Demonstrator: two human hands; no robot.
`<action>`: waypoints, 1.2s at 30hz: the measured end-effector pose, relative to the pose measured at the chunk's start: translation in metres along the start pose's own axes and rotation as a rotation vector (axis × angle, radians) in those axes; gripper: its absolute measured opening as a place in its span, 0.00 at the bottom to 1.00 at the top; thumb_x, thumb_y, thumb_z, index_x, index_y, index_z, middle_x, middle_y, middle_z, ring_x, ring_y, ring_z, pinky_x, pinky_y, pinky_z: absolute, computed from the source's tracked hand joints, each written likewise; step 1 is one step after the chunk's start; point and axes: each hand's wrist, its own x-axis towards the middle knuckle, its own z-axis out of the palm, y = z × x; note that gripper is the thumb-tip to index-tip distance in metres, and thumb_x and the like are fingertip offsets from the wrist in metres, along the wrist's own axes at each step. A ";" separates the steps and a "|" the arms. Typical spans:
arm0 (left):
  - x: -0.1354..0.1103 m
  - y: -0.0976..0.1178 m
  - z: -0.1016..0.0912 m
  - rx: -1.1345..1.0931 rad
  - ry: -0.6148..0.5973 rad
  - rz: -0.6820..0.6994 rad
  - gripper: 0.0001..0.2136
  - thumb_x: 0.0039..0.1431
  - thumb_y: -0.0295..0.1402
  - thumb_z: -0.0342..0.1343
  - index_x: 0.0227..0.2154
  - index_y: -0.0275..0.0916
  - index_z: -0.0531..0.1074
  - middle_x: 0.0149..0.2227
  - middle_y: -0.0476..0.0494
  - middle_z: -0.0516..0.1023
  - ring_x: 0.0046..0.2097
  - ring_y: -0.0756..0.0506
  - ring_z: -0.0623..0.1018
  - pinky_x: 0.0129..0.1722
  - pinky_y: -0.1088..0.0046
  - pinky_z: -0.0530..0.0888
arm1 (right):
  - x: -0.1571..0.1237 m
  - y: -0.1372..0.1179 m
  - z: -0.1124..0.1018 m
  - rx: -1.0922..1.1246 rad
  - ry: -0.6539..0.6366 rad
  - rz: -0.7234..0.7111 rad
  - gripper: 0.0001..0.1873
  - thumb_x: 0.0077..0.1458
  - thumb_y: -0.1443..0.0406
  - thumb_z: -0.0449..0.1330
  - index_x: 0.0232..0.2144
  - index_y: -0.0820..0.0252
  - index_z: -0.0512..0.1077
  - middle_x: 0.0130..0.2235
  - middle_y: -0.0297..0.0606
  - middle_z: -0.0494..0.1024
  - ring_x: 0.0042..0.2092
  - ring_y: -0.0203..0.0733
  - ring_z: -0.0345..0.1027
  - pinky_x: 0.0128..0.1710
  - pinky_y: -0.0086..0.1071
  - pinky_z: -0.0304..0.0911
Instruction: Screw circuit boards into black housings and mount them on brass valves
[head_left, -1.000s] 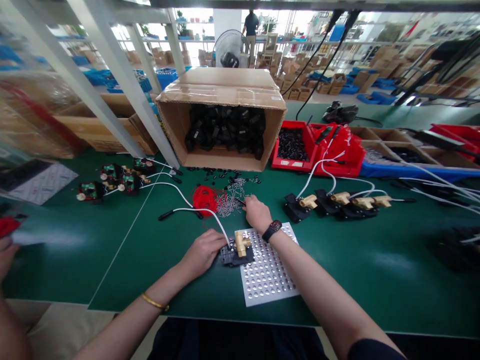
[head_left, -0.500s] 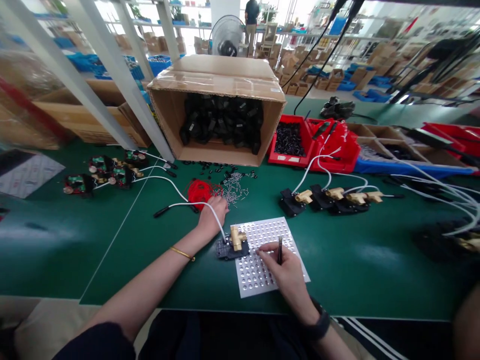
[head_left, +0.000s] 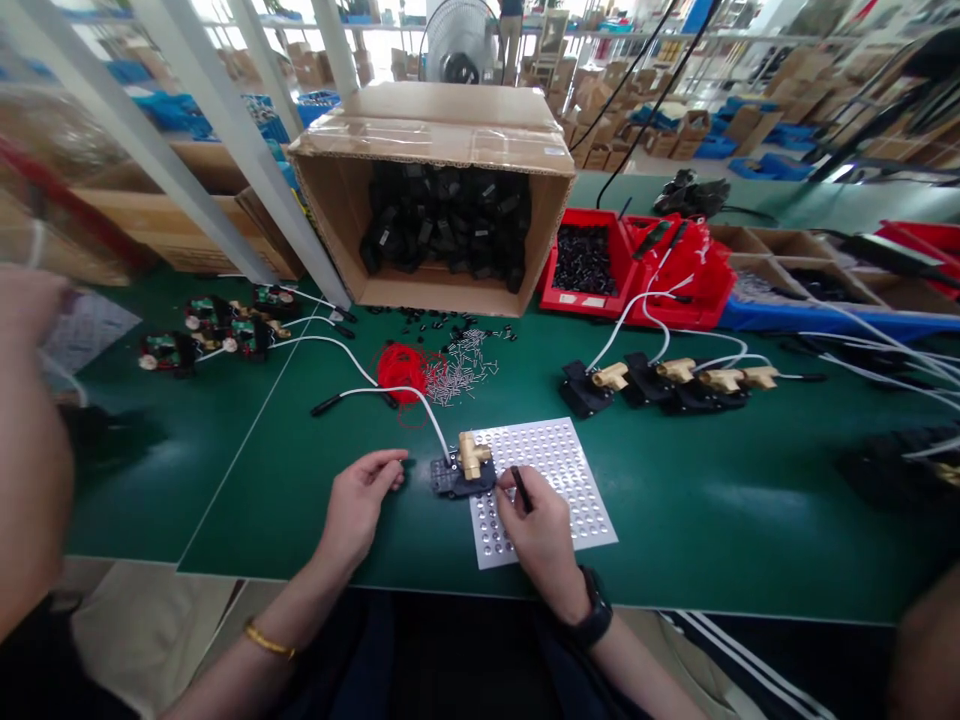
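Note:
My left hand [head_left: 358, 503] hovers over the green mat left of the black housing, thumb and forefinger pinched together; whatever is between the tips is too small to make out. A slim dark pen-like tool [head_left: 521, 488] is held in my right hand [head_left: 541, 530], whose fingertips are at the right end of the black housing [head_left: 452, 478]. On that housing sits a brass tee fitting [head_left: 472, 456], and a white cable [head_left: 429, 412] runs from it. Its right part lies over a white sheet with rows of shiny round dots [head_left: 581, 500].
Small screws [head_left: 459, 372] lie loose beside a coil of red wire [head_left: 403, 370]. Behind stands a carton [head_left: 431, 125] of black parts. Red bins [head_left: 574, 300] and more brass-fitted units [head_left: 611, 378] are to the right. Another person's arm [head_left: 30, 430] reaches in at left.
My left hand has drawn back from the screws and red wire toward me. My right hand has shifted left, up to the housing. Another person's arm has entered at the left.

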 end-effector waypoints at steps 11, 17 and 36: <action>-0.046 0.005 0.034 0.173 0.076 0.531 0.04 0.55 0.26 0.56 0.28 0.39 0.75 0.29 0.46 0.79 0.32 0.48 0.78 0.34 0.70 0.76 | -0.004 0.002 0.004 -0.065 0.068 -0.035 0.05 0.53 0.69 0.53 0.26 0.58 0.66 0.25 0.34 0.70 0.28 0.38 0.64 0.29 0.30 0.59; -0.045 0.000 0.039 0.261 0.076 0.514 0.04 0.56 0.26 0.54 0.32 0.38 0.74 0.32 0.44 0.80 0.36 0.47 0.79 0.38 0.69 0.76 | -0.003 0.008 0.002 -0.011 -0.025 -0.191 0.08 0.53 0.74 0.50 0.28 0.57 0.65 0.30 0.36 0.71 0.34 0.39 0.67 0.34 0.30 0.62; -0.037 0.012 0.045 0.335 0.072 0.149 0.11 0.49 0.37 0.61 0.19 0.39 0.66 0.19 0.54 0.67 0.22 0.51 0.68 0.24 0.75 0.65 | -0.012 0.020 -0.017 -0.048 -0.114 -0.256 0.20 0.54 0.71 0.54 0.50 0.57 0.66 0.47 0.44 0.74 0.49 0.45 0.68 0.49 0.39 0.66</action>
